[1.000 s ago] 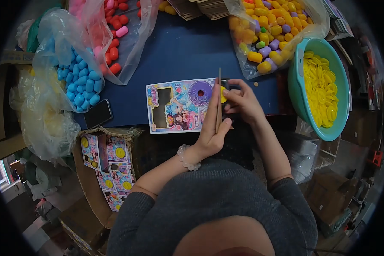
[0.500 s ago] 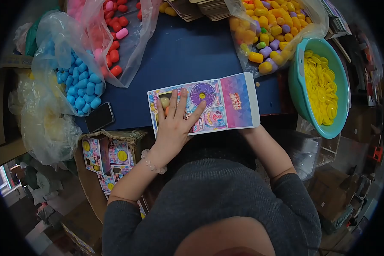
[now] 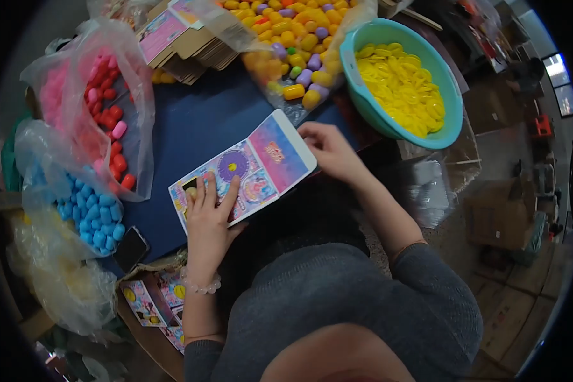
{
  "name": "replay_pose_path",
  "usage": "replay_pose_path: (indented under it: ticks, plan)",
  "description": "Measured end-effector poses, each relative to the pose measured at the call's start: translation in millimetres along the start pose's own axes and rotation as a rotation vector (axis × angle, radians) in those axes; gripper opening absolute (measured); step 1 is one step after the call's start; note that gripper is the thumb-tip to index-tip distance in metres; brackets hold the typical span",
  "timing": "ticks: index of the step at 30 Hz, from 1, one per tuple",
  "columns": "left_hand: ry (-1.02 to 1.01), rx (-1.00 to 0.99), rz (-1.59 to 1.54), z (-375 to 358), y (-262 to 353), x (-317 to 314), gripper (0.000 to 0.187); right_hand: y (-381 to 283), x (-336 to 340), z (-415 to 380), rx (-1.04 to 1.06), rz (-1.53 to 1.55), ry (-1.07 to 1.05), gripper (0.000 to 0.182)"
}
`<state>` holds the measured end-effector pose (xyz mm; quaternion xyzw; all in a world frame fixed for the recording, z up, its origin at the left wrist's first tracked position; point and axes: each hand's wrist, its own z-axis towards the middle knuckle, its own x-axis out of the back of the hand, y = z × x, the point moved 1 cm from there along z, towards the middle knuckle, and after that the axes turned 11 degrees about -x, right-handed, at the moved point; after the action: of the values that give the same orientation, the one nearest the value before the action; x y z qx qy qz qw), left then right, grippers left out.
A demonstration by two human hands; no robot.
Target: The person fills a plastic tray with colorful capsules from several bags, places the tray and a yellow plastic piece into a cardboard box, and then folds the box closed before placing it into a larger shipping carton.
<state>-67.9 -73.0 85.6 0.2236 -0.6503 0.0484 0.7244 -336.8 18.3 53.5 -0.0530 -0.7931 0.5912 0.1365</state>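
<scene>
A: Item one, printed card (image 3: 245, 170): how many, and where?

B: One. It lies tilted on the blue table (image 3: 191, 127), near its front edge, pink panel toward the bowl. A yellow disc sits in the purple wheel printed on it.

A: Hands on it?

B: Two. The left hand (image 3: 208, 219) lies flat on the card's near end, fingers spread open and pressing down. The right hand (image 3: 328, 148) is at the card's far right corner, fingers curled loosely against the edge; whether they pinch it, I cannot tell.

A: Containers?

B: One teal bowl (image 3: 363, 108), filled with yellow discs (image 3: 401, 86), too many to count. It stands just right of the card's far corner.

A: Bags?

B: Four clear plastic bags in view. One bag of mixed capsules (image 3: 299, 48), mostly yellow with some purple and one green, beside the bowl. One bag of pink and red capsules (image 3: 105, 118) at the left. One bag of blue capsules (image 3: 89, 213) below that. One bag of pale yellow capsules (image 3: 70, 286) lowest, contents hazy.

A: Other entries?

B: One stack of flat cards (image 3: 184, 41) at the table's far edge. One dark phone (image 3: 130, 249) lying by the blue bag. One cardboard box (image 3: 153, 302) below the table, holding finished printed packs; count unclear. One bead bracelet (image 3: 200, 286) on the left wrist.
</scene>
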Motion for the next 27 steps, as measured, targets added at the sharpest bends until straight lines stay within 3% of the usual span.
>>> replay_pose_path:
  ticks: [1, 2, 4, 6, 7, 9, 13, 15, 16, 18, 21, 23, 25, 27]
  plan:
    - [0.011, -0.025, -0.011, 4, -1, 2, 0.093, -39, 22, -22, -0.046, -0.041, 0.205, 0.014]
    - [-0.002, -0.015, -0.013, 6, -3, 3, 0.093, -43, 55, -25, 0.112, -0.149, 0.42, 0.015]
    - [-0.016, -0.002, -0.011, 9, -1, 7, 0.094, -53, 132, -18, -0.03, -0.729, 0.627, 0.02]
    - [-0.01, 0.006, -0.015, 13, 2, 6, 0.093, -27, 187, 6, -0.006, -1.082, 0.586, 0.021]
    - [-0.009, 0.017, -0.016, 15, 2, 6, 0.093, -22, 194, 15, 0.003, -1.086, 0.586, 0.021]
    - [-0.005, 0.02, -0.007, 16, 3, 6, 0.093, -11, 200, 35, -0.105, -0.872, 0.323, 0.023]
    - [0.023, 0.029, 0.01, 12, 6, 2, 0.096, 9, 211, 60, -0.026, -0.906, 0.23, 0.023]
    - [0.02, 0.051, 0.013, 11, 7, 0, 0.095, 0, 204, 58, -0.388, -0.806, 0.295, 0.023]
    - [0.02, 0.041, 0.012, 11, 6, 0, 0.094, 3, 203, 63, -0.379, -0.804, 0.271, 0.023]
    - [0.028, 0.023, 0.0, 9, 4, -2, 0.093, 9, 209, 69, -0.32, -1.29, 0.333, 0.025]
    - [0.029, 0.023, -0.007, 9, 3, 1, 0.089, 6, 215, 70, -0.328, -1.26, 0.33, 0.024]
    - [0.043, 0.046, -0.028, 9, -5, 0, 0.086, -40, 203, 54, -0.187, -1.199, 0.48, 0.023]
    - [0.06, -0.002, -0.089, 11, -12, 4, 0.084, -79, 191, 44, 0.08, -0.667, 0.415, 0.023]
    - [0.045, -0.002, -0.152, 15, -22, 10, 0.083, -127, 106, 31, 0.294, -0.457, 0.18, 0.022]
